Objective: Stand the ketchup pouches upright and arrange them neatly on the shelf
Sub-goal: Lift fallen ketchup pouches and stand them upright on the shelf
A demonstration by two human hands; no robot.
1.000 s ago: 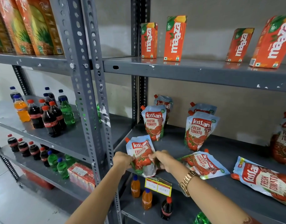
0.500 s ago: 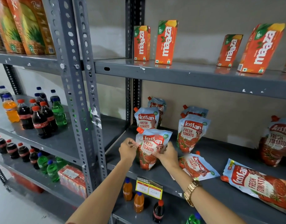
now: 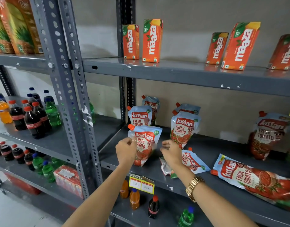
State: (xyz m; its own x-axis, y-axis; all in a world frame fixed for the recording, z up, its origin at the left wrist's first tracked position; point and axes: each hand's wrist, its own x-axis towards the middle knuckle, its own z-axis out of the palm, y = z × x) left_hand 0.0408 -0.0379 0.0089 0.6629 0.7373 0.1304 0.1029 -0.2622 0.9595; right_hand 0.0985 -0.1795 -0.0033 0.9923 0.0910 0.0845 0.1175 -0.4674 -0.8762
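Note:
A small Kissan ketchup pouch (image 3: 146, 145) with an orange cap stands upright near the front left of the grey shelf (image 3: 211, 148). My left hand (image 3: 125, 151) pinches its left edge. My right hand (image 3: 171, 152) hovers just right of it, fingers loosely curled, a small gap between them and the pouch. Behind stand an upright pouch (image 3: 140, 116) and another (image 3: 184, 128), each with one more behind it. A small pouch (image 3: 192, 161) lies flat under my right wrist. A large pouch (image 3: 255, 181) lies flat at the right; another large one (image 3: 268, 135) stands against the wall.
Orange Maaza cartons (image 3: 151, 40) stand on the shelf above. A perforated steel post (image 3: 67, 99) rises just left of my left hand. Soda bottles (image 3: 34, 118) fill the left rack and more bottles (image 3: 134, 199) stand below. A yellow price tag (image 3: 141, 184) hangs on the shelf's front edge.
The pouch went from lying tilted in both hands to standing upright on the shelf. My right hand has let go and drawn slightly to the right.

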